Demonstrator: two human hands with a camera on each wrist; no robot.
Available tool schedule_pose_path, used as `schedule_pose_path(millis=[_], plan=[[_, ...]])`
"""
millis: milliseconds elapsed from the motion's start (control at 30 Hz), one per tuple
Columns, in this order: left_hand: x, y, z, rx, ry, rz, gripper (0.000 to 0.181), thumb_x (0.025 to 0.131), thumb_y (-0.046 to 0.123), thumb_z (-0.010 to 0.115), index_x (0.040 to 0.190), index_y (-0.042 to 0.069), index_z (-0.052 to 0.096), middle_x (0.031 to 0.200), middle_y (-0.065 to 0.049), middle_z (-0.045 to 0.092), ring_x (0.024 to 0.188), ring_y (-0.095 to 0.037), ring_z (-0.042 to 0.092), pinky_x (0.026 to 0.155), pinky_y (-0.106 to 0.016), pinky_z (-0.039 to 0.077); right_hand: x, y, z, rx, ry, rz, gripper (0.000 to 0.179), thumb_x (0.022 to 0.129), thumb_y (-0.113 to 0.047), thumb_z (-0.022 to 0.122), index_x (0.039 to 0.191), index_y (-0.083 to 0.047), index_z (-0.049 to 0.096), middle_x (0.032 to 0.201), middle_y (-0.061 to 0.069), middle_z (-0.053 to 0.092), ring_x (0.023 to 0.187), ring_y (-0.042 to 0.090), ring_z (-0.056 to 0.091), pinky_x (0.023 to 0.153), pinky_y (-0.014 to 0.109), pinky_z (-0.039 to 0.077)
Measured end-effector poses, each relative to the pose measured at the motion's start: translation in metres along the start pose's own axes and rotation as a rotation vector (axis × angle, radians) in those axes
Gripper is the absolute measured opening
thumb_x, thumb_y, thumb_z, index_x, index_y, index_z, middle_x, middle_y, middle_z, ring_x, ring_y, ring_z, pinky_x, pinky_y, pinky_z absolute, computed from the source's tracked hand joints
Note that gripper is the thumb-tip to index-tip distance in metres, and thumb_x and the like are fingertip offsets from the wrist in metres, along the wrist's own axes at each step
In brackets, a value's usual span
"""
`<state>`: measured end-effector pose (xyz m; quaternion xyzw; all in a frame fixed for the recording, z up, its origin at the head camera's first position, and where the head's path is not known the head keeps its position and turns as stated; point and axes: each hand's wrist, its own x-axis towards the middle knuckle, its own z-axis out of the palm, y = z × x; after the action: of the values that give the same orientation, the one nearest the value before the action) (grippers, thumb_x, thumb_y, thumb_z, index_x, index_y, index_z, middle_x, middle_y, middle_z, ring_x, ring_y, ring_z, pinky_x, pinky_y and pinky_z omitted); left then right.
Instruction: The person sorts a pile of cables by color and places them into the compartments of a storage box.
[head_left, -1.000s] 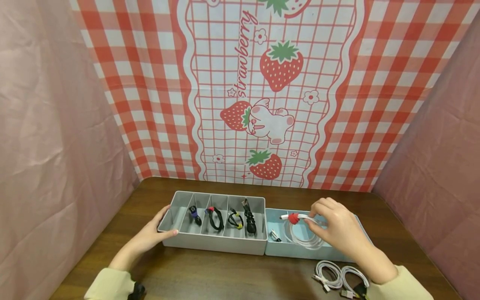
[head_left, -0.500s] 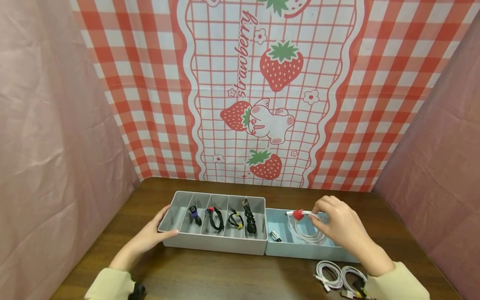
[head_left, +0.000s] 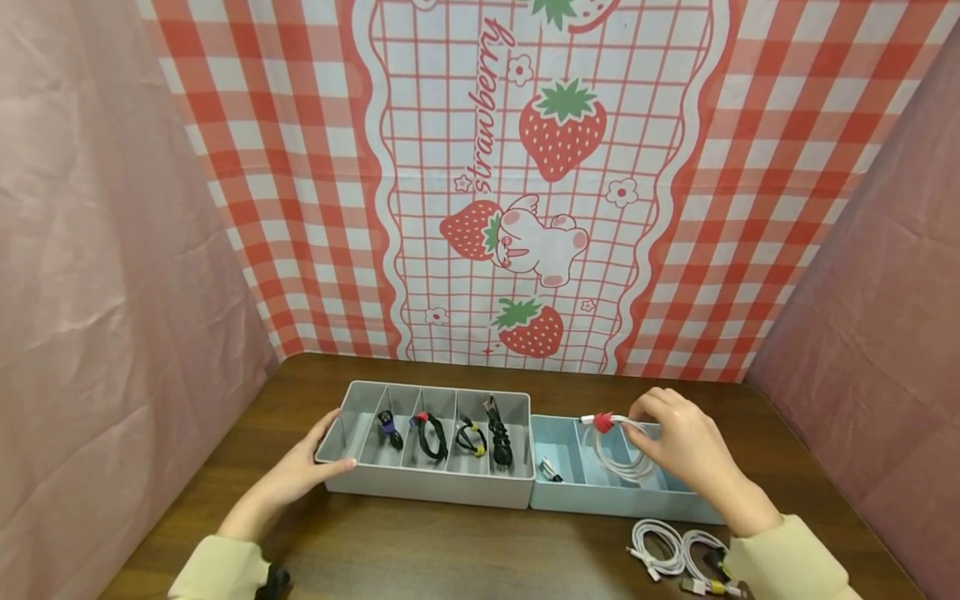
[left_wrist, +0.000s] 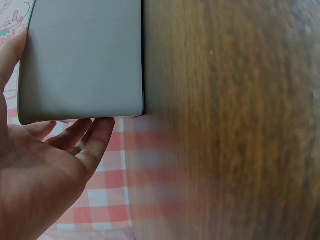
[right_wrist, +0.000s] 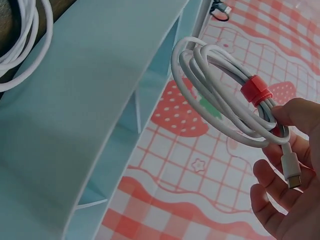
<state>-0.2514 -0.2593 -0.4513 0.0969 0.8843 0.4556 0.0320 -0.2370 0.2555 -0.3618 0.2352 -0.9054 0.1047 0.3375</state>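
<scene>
My right hand (head_left: 686, 437) pinches a coiled white charging cable (right_wrist: 231, 111) between thumb and fingers, wrapped by a red cable tie (right_wrist: 256, 90). The coil hangs over the middle of a light blue divided box (head_left: 615, 500); its USB-C plug (right_wrist: 290, 167) points out by my fingers. At the left, my left hand (head_left: 311, 458) grips the end of a grey divided box (head_left: 435, 487), thumb on the front rim and fingers against the end wall. A small white cable (head_left: 551, 471) lies in the blue box's left compartment.
The grey box holds tied black cables in separate compartments, among them one with a purple tie (head_left: 388, 427) and one with a red tie (head_left: 431, 439). Two white coiled cables (head_left: 660, 552) lie on the wooden table (head_left: 420, 554) before the blue box. A strawberry-print cloth (head_left: 562, 133) hangs behind.
My right hand has shifted slightly to the right and up with the white cable, its coil moving away from the blue box's left compartment. The left hand stays on the grey box.
</scene>
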Motion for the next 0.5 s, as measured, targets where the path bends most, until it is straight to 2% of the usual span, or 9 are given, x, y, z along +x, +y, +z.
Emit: schedule_pose_path(millis=[500], plan=[[0.001,0.0,-0.001,0.005,-0.001,0.0,0.091,0.085,0.033,0.069,0.151,0.01,0.012,0.152,-0.028,0.017,0.136,-0.047,0.022,0.104,-0.063,0.023,-0.002,0.013,0.022,0.013,-0.051,0.064,0.024,0.068,-0.017,0.082,0.076,-0.016,0.06,0.074,-0.002,0.057,0.065,0.013,0.052,0.051,0.029,0.043]])
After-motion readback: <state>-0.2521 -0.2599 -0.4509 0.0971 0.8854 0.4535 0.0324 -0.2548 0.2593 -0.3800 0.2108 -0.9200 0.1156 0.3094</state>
